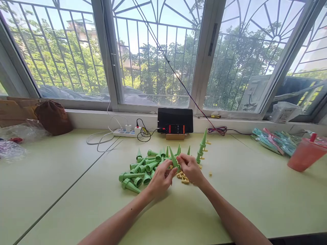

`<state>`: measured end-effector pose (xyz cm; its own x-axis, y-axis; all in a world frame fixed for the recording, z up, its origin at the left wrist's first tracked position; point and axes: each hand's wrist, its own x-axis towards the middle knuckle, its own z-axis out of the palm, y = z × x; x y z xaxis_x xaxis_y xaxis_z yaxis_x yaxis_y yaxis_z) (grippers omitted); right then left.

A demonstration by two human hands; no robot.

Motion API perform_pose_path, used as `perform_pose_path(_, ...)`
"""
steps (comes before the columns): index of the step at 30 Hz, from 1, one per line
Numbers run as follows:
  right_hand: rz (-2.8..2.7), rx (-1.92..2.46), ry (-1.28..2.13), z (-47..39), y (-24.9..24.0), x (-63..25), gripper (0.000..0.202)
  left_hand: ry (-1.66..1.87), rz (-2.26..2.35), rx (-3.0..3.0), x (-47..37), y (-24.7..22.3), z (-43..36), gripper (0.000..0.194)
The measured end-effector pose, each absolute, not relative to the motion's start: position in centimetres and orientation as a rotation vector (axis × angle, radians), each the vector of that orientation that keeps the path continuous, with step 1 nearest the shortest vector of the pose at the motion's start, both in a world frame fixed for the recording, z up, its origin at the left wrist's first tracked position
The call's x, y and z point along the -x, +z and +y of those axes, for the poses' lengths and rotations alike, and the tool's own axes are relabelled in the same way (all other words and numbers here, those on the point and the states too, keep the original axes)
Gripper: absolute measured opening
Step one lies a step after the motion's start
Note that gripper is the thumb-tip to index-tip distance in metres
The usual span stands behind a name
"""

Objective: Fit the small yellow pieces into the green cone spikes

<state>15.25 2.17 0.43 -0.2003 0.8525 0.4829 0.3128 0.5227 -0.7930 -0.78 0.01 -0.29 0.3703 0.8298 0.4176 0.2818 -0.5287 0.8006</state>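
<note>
My left hand [161, 178] is closed around the base of a green plastic watering spike [173, 157], whose tip points up. Against the spike's side my right hand [191, 168] is pinched; whatever lies between its fingertips is hidden. To the left of my left hand is a heap of loose green spikes [138, 169] with ribbed, hollow caps. Small yellow T-shaped valves [185, 181] lie beneath and beside my right hand. Behind the right hand stands a slanted stack of green spikes [201, 148] with yellow valves sticking out of their sides.
A dark tablet [175, 117] and a phone [175, 129] stand at the back, beside a power strip [125, 132] with cables. At right are a red cup [305, 154] and bundled strips [270, 141]. A brown bag [53, 117] sits at back left.
</note>
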Motion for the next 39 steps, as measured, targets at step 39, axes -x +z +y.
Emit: perform_pose_path(39, -1.383, 0.896, 1.555, 2.4, 1.0, -15.1, 0.040, 1.285, 1.031, -2.324, 1.0, -0.3, 0.7, 0.030)
